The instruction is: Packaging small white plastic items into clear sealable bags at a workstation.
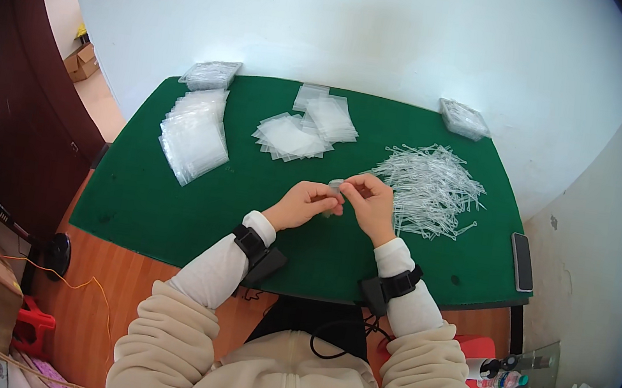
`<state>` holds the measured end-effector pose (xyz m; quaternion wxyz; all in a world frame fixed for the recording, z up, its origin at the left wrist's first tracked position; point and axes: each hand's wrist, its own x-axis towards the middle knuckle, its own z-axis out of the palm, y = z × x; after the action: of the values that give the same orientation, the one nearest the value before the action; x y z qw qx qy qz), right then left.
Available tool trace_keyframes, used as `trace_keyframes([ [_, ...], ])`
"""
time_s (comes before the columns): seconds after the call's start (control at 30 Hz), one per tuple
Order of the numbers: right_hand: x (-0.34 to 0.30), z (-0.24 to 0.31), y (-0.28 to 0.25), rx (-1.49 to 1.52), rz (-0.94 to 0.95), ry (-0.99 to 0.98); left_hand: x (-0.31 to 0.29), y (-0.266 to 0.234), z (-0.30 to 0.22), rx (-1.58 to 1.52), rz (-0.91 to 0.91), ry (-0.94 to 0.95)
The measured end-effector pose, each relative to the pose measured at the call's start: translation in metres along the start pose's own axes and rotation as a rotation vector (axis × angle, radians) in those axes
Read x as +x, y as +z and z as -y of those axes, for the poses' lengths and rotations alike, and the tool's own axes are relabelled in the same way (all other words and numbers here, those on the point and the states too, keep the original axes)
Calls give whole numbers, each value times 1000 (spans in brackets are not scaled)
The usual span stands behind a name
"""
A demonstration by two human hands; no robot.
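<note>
My left hand and my right hand meet over the middle of the green-covered table. Between their fingertips is a small clear plastic bag, pinched from both sides; whether anything is inside it cannot be made out. Beyond the hands lie loose piles of flat clear bags, with one more bag behind them. A heap of thin clear sticks with looped ends spreads just to the right of my right hand.
Larger clear bags fan out on the left. Wrapped clear packs stand at the back left and back right. A dark phone lies along the right edge. On the floor are a black fan and a red stool.
</note>
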<state>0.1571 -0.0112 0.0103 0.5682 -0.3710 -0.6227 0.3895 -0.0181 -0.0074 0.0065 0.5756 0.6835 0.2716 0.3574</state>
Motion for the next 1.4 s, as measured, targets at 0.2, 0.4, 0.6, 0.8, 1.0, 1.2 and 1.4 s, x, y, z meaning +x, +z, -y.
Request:
trace_keyframes([
  [0.2, 1, -6, 3, -86, 68, 14, 3, 2, 12, 279, -195, 82],
  [0.4, -2, -7, 5, -186, 77, -18, 6, -5, 20, 334, -198, 77],
  [0.6, -3, -11, 5, -172, 79, -53, 6, -7, 21, 349, -164, 63],
  [0.8, -3, -8, 6, -176, 95, -16, 5, -10, 23, 310, -154, 74],
  [1.0, -2, -10, 5, -158, 78, -3, 5, -8, 16, 303, -143, 64],
  [1.2, -1, -12, 4, -172, 75, 6, 5, -6, 14, 271, -132, 54],
  [1.4, -2, -10, 3, -180, 73, 16, 6, -6, 15, 280, -141, 71],
])
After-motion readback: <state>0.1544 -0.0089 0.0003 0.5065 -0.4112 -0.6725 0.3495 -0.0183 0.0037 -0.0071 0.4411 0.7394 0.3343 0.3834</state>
